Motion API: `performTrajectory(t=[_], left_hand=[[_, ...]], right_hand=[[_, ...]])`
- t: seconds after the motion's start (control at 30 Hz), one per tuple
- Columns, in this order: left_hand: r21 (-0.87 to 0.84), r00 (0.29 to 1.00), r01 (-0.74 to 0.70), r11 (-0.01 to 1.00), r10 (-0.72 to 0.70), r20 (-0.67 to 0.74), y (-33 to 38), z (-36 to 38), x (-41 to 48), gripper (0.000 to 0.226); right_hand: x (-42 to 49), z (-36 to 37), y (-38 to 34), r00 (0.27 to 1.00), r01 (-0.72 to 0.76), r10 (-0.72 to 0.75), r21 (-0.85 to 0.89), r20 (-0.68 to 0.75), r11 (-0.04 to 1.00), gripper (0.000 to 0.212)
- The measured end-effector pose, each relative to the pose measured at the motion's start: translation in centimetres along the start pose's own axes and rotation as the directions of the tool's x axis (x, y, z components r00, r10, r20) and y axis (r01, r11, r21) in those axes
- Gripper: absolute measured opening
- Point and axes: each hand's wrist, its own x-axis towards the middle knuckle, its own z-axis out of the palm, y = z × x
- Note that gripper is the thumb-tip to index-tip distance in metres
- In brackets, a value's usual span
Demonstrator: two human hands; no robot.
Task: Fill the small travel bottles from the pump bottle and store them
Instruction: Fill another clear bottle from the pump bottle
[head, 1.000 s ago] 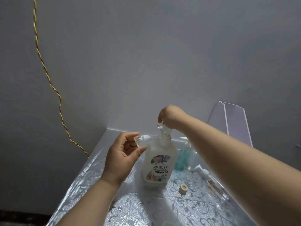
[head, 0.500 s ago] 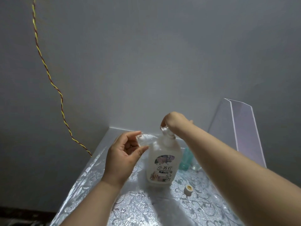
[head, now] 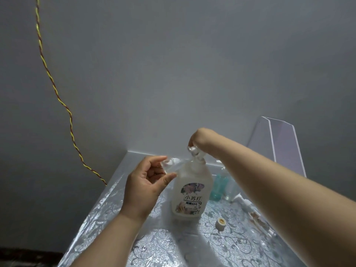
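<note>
Pumping step: right hand (head: 201, 138) curled over the head of the pump bottle (head: 191, 193), which stood on the table (head: 107, 214). Left hand (head: 146, 187) pinched the clear travel bottle (head: 169, 166) between thumb and fingers at the spout. Judged best: keep its mouth under the spout and use slow strokes.

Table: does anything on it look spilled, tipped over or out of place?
No spill shows. The pump bottle stands upright. One small cap lies loose on the table, apart from any bottle; it probably belongs to the small bottle that the left hand holds.
</note>
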Motion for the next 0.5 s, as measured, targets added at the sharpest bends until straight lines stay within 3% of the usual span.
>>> performTrajectory(t=[0.13, 0.3, 0.5], left_hand=[[0.001, 1.0, 0.025, 1.0, -0.025, -0.014, -0.2, -0.2, 0.1, 0.039], [0.006, 0.999, 0.038, 0.999, -0.038, -0.014, -0.1, -0.3, 0.1, 0.037], [-0.005, 1.0, 0.02, 1.0, -0.02, -0.001, 0.2, -0.1, -0.1, 0.039]], right_hand=[[0.8, 1.1, 0.6, 0.998, 0.061, -0.06, -0.178, 0.007, 0.982, 0.037], [1.8, 1.5, 0.7, 1.0, 0.023, -0.022, -0.064, 0.016, 0.998, 0.05], [0.3, 0.2, 1.3, 0.985, 0.062, -0.016, 0.266, -0.173, 0.962, 0.033]])
